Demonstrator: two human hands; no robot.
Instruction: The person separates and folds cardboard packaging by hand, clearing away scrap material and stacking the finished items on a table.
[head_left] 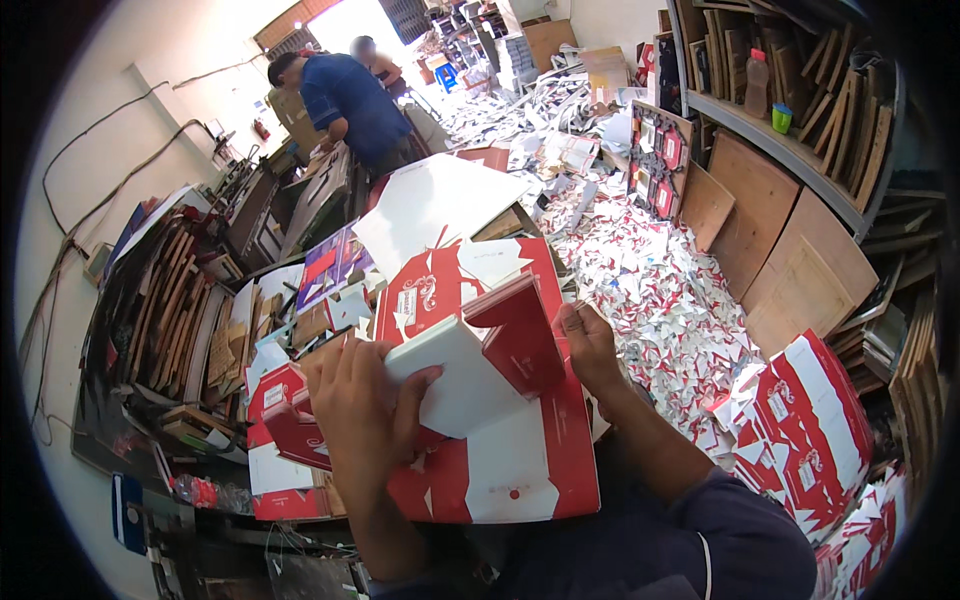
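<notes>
A thick bundle of die-cut red and white card pieces [455, 375] is tilted up in front of me. My left hand [355, 400] wraps round its left side, thumb across the white face. Past the bundle's right edge, my right hand [592, 350] has its fingers curled together; what they pinch, if anything, I cannot make out. Beneath both hands lies a stack of large printed red and white card sheets [510, 485], with torn white offcuts on its far part. Another cut red piece [300, 435] sits to the left of my left wrist.
Red and white scraps [660, 290] cover the floor on the right. More printed sheets [805, 430] are piled at lower right, below a shelf [790, 140] of boards. Wooden boards [160, 310] stand at left. A person in blue [355, 105] bends over a bench farther back.
</notes>
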